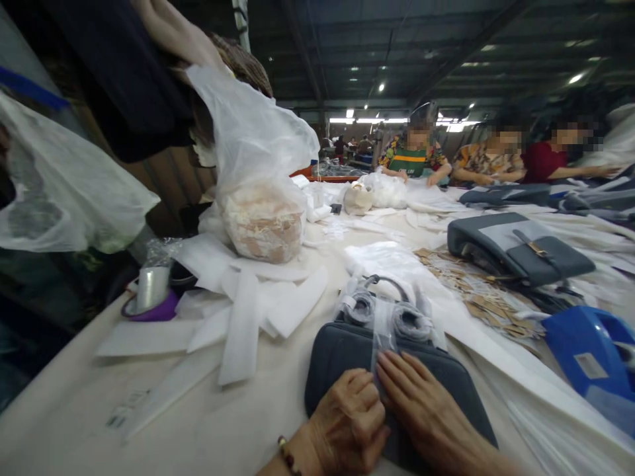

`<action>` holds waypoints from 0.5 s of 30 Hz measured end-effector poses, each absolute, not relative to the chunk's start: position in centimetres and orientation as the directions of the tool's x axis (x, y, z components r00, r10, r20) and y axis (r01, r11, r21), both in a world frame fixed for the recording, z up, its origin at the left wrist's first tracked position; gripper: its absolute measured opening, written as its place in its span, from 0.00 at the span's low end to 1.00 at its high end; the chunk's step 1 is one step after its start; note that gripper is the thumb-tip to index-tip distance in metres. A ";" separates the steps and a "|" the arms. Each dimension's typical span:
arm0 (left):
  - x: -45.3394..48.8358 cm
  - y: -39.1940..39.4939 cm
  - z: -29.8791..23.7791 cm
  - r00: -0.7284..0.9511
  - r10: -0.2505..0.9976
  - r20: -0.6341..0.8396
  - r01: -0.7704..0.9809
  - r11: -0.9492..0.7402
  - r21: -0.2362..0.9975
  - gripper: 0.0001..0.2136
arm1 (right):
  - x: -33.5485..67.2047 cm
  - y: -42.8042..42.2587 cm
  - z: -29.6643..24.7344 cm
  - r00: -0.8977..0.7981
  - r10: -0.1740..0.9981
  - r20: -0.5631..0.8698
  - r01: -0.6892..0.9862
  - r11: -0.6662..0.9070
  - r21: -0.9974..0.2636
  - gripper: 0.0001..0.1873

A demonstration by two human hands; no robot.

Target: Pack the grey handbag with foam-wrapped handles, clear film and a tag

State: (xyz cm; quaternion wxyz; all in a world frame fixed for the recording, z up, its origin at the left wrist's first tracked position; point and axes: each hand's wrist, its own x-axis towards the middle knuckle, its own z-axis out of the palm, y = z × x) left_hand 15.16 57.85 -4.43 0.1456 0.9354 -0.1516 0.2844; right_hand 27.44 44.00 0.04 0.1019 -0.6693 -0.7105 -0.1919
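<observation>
A dark blue-grey bag [337,354] lies on the table right in front of me. Wrapped straps [411,320] sit coiled in two rolls at its far edge, beside a dark carrying handle [391,284]. Over the middle of the bag runs a clear strip [383,330], its near end hidden by my hands. My right hand [421,396] lies flat on the bag with fingers stretched over the strip. Close beside it, my left hand [350,420] is closed, fingers curled against the bag; what they grip is hidden.
White foam sheets [241,324] lie loosely at the left, near a tape roll [153,287]. A plastic-wrapped bundle [265,221] stands behind them. To the right are cardboard tags [489,297], another bag [516,244] and a blue tape dispenser [590,350]. Several people work across the table.
</observation>
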 end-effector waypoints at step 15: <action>15.8 69.7 0.0 0.785 0.526 0.327 0.570 -0.821 -0.047 0.29 | 24.4 36.4 -2.9 -0.013 0.742 0.670 0.975 -0.138 0.172 0.06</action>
